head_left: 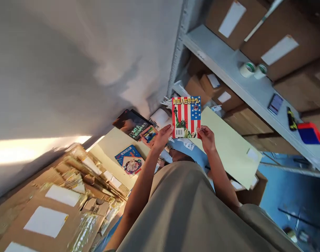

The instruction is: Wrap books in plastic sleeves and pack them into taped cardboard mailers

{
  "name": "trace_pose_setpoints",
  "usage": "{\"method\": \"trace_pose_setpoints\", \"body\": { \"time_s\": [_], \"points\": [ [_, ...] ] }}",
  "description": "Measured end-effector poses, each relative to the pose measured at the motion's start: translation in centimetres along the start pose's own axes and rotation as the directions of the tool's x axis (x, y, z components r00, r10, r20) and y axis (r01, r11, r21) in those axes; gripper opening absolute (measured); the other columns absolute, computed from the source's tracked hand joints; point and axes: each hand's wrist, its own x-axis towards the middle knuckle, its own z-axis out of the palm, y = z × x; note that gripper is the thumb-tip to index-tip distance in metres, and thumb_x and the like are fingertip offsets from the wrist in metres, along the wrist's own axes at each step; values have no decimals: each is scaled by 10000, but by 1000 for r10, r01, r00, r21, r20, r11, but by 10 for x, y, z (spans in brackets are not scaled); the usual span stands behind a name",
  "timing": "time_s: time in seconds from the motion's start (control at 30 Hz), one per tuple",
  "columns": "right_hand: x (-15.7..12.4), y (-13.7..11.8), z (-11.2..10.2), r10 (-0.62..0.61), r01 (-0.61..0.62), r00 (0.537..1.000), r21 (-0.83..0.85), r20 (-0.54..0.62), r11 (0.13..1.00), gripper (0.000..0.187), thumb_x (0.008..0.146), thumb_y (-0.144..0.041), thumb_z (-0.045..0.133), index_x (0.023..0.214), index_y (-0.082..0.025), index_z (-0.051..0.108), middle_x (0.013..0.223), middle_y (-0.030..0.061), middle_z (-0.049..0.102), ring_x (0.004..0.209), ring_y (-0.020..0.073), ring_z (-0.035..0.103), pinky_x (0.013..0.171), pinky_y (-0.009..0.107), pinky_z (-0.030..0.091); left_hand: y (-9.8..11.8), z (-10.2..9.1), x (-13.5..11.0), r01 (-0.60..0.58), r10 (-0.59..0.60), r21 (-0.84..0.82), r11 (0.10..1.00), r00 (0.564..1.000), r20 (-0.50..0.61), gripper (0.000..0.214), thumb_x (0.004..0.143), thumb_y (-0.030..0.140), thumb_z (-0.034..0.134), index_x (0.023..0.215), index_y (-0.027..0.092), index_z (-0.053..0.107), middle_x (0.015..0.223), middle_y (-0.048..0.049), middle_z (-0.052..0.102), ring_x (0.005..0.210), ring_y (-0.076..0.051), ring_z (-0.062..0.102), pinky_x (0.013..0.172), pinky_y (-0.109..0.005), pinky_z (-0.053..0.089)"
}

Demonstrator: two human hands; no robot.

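Held in front of the torso, printed face towards the camera: a flag-patterned book (pixel 186 117). Probably light and thin, likely to flex a little, perhaps slippery if glossy, with corners easy to crease; best held low on the two side edges, without squeezing hard. Pinched just so, at the lower left edge by the left hand (pixel 164 135) and at the lower right edge by the right hand (pixel 207 136); cannot tell the finger placement behind. Off to the left, on a pale counter (pixel 107 148), a blue book (pixel 130 161) and, farther back, a dark book (pixel 128 122). Nearer, flattened cardboard (pixel 36 194). To the right, a grey shelf (pixel 220 50) with tape rolls (pixel 247 70) and a phone (pixel 275 104).
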Motion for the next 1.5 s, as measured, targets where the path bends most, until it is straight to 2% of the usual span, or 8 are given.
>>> {"method": "trace_pose_setpoints", "body": {
  "time_s": [0.1, 0.3, 0.53, 0.77, 0.97, 1.17, 1.37, 1.5],
  "points": [
    [-38, -5, -34, 7, -3, 995, 38, -104, 999, 568, 717, -709, 1001, 968, -265, 752, 1017, 41, 851, 891, 223, 793, 756, 341, 653, -7, 38, -6, 64, -57, -25, 998, 975, 213, 674, 831, 800, 883, 1117, 191, 848, 1040, -102, 866, 1066, -291, 838, 913, -392, 681],
    [-60, 1, -94, -10, 21, 985, 63, -170, 998, 561, 737, -727, 986, 933, -276, 717, 1057, 62, 848, 944, 259, 808, 763, 380, 664, -16, 100, -14, 74, -82, 46, 996, 977, 198, 697, 672, 726, 1011, 1112, 202, 877, 981, -58, 860, 953, -253, 824, 789, -337, 661],
    [-27, 27, -164, -18, 23, 986, 28, -169, 999, 602, 768, -807, 904, 944, -267, 703, 993, 80, 837, 881, 272, 809, 743, 398, 670, -31, 176, -14, -57, 27, 139, 989, 978, 208, 625, 780, 683, 958, 1180, 207, 891, 1116, -94, 874, 1182, -326, 801, 1010, -439, 668],
    [9, 29, -228, -149, 123, 973, -151, -175, 981, 651, 918, -788, 760, 1298, -261, 804, 1481, 144, 791, 1358, 343, 759, 1120, 503, 663, -73, 270, -12, -217, 155, 396, 892, 971, 183, 577, 893, 716, 839, 1166, 212, 901, 1001, -34, 861, 1015, -270, 785, 893, -341, 643],
    [17, 15, -248, -59, 58, 989, -16, -135, 998, 644, 842, -815, 848, 1241, -311, 807, 1125, 38, 864, 1149, 306, 807, 1006, 430, 687, -113, 336, -35, -294, 173, 632, 717, 954, 247, 377, 956, 568, 803, 1116, 245, 916, 949, -33, 850, 1022, -304, 824, 1000, -404, 658],
    [26, 5, -291, -33, 47, 996, 189, -77, 981, 668, 812, -905, 801, 1042, -279, 788, 1045, 51, 865, 1074, 326, 815, 919, 433, 693, -101, 332, -27, -323, 244, 587, 743, 946, 212, 644, 859, 599, 939, 1392, 255, 828, 1551, -135, 748, 1519, -390, 654, 1293, -530, 546],
    [20, -7, -310, 49, -97, 990, 375, 135, 922, 687, 729, -858, 926, 1103, -295, 807, 1167, 73, 883, 1198, 394, 828, 953, 515, 721, -66, 309, -21, 6, -81, 384, 923, 980, 182, 677, 875, 727, 895, 1283, 188, 861, 1241, -151, 873, 1159, -380, 851, 1034, -560, 707],
    [21, -6, -308, 58, -102, 988, 334, 140, 937, 700, 730, -882, 916, 1102, -298, 814, 1143, 62, 891, 1199, 398, 834, 938, 520, 732, -62, 311, -27, 9, -83, 381, 924, 981, 176, 642, 813, 666, 980, 1245, 201, 876, 1216, -131, 885, 1126, -364, 865, 1003, -524, 724]
  ]
}}
